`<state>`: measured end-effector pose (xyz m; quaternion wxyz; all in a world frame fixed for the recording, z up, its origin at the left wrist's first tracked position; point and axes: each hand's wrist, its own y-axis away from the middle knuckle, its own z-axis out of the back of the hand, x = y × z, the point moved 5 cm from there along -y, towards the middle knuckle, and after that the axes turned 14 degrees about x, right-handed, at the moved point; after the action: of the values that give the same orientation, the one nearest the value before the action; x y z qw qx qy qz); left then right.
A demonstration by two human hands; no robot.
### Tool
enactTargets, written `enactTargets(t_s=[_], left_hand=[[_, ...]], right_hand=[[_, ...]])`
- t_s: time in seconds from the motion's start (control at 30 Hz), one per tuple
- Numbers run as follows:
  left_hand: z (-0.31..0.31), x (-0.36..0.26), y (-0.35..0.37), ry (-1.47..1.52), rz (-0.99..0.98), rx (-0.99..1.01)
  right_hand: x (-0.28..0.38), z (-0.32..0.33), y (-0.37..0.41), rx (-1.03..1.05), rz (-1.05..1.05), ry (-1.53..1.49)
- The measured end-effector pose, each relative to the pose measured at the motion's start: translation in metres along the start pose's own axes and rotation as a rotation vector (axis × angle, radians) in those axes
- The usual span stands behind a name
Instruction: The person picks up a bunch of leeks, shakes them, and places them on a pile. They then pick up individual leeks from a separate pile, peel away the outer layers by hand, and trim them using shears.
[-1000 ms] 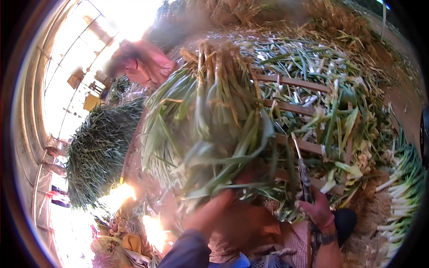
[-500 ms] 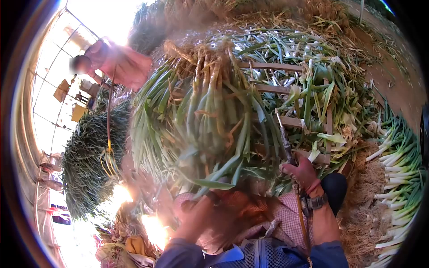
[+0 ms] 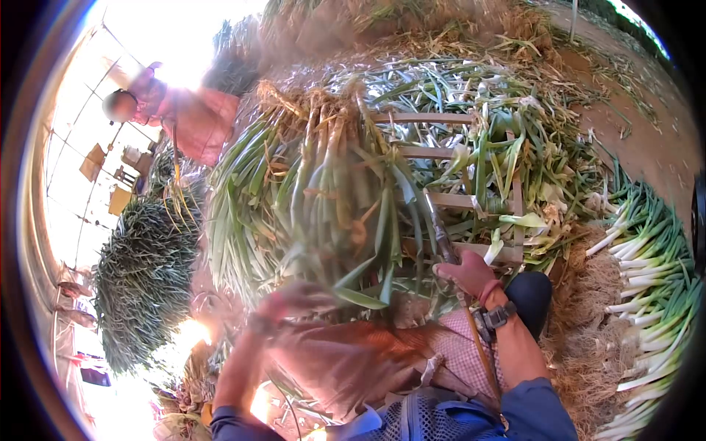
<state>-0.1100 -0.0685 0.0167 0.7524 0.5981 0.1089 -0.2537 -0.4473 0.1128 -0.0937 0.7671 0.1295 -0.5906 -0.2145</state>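
My right hand (image 3: pixel 474 275), in a reddish glove and with a watch on the wrist, is closed around a thin wand-like nozzle (image 3: pixel 439 231). A yellowish hose (image 3: pixel 479 345) runs from it down past my lap. My left hand (image 3: pixel 298 300) is smeared by motion over my lap, close to the lower leaf ends of a pile of long green onions (image 3: pixel 316 184); its fingers cannot be made out. These onions lie roots away from me on a slatted wooden frame (image 3: pixel 441 153), their leaves hanging towards me.
Trimmed white-stemmed green onions (image 3: pixel 647 294) lie in a row at right beside shed roots (image 3: pixel 581 331). Loose leaves (image 3: pixel 544 162) cover the ground behind the frame. At left are a dark green onion heap (image 3: pixel 147 272) and another person (image 3: pixel 198 121) in pink.
My left hand has moved left and up from my lap towards the leaf ends. The view has shifted slightly; my right hand keeps its hold on the nozzle.
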Motion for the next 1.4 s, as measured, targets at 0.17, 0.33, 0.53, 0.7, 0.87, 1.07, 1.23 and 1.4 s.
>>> enactTargets(t_s=[0.17,0.33,0.53,0.7,0.87,1.07,1.23,1.4], left_hand=[[0.002,0.062,0.104,0.132,0.170,-0.352],[-0.032,0.129,0.146,0.475,-0.018,-0.533],[-0.018,0.104,0.149,0.545,-0.172,-0.708],[0.040,0.056,0.086,0.457,-0.399,-0.744],[0.113,0.054,-0.030,0.461,-0.550,-0.796],[0.164,0.040,-0.087,0.163,-0.494,-1.126],[0.206,0.041,-0.087,-0.047,0.122,-1.242],[0.250,0.066,-0.125,-0.012,0.014,-1.163]], right_hand=[[0.000,-0.006,0.002,-0.022,-0.001,0.151],[0.005,-0.009,0.023,-0.047,-0.015,0.111],[-0.005,0.000,0.038,-0.026,-0.079,0.086],[-0.024,-0.003,0.061,-0.141,0.022,0.144],[-0.031,-0.025,0.098,-0.157,-0.061,0.215],[-0.049,-0.062,0.130,-0.005,-0.162,0.208],[-0.031,-0.054,0.110,0.033,-0.120,0.179],[-0.020,-0.042,0.082,0.069,-0.088,0.138]])
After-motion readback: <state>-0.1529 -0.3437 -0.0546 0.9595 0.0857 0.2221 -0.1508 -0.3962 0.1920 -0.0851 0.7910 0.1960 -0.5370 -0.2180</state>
